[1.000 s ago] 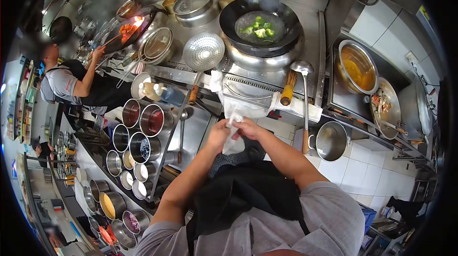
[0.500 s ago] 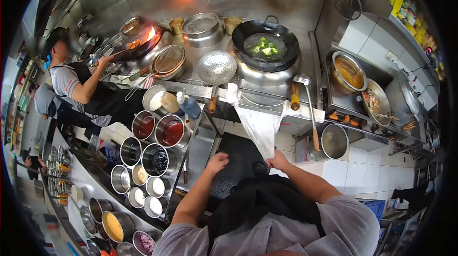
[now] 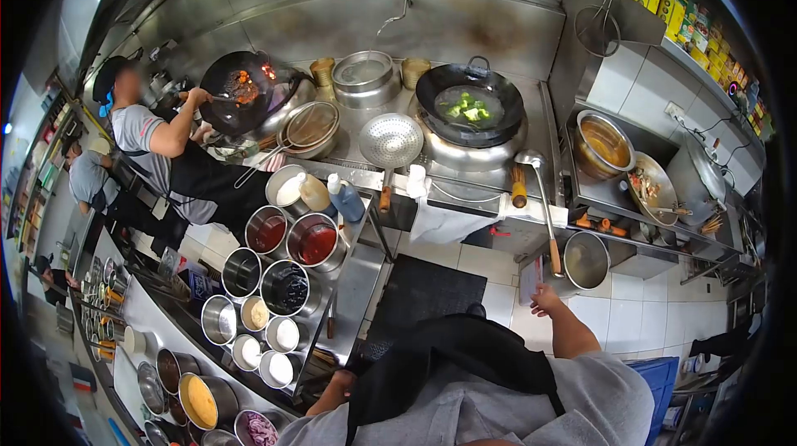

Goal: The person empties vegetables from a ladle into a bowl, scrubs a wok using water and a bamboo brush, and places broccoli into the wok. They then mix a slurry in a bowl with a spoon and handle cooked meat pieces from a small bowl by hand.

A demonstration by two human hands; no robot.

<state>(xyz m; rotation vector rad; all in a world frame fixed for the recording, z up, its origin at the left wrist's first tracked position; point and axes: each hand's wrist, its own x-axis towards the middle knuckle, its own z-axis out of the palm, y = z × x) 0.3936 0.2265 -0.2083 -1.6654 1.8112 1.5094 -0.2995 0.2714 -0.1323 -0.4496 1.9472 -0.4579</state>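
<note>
My right hand (image 3: pixel 545 301) holds nothing and its fingers are partly spread, just below the wooden handle end of a ladle (image 3: pixel 544 197) propped against the stove edge. A steel pot (image 3: pixel 586 262) stands right beside that hand. My left hand (image 3: pixel 339 384) hangs low at my side near the prep counter's edge; its fingers are largely hidden. Ahead, a black wok (image 3: pixel 432 118) on the burner holds green broccoli (image 3: pixel 470 107) in liquid. A white cloth (image 3: pixel 448 223) lies over the stove's front rail. Left of the wok rests a perforated skimmer (image 3: pixel 391 140).
Pots of red sauce (image 3: pixel 313 239), dark sauce (image 3: pixel 285 287) and white powders crowd the left counter. A co-worker (image 3: pixel 154 132) tilts another wok (image 3: pixel 237 95) at the far left. On the right stand a steel bowl of brown liquid (image 3: pixel 604 144) and a strainer (image 3: pixel 597 31) hangs above.
My right hand has let go of the white cloth and moved right, toward the ladle handle. My left hand has dropped down and left. The co-worker's wok is raised and tilted.
</note>
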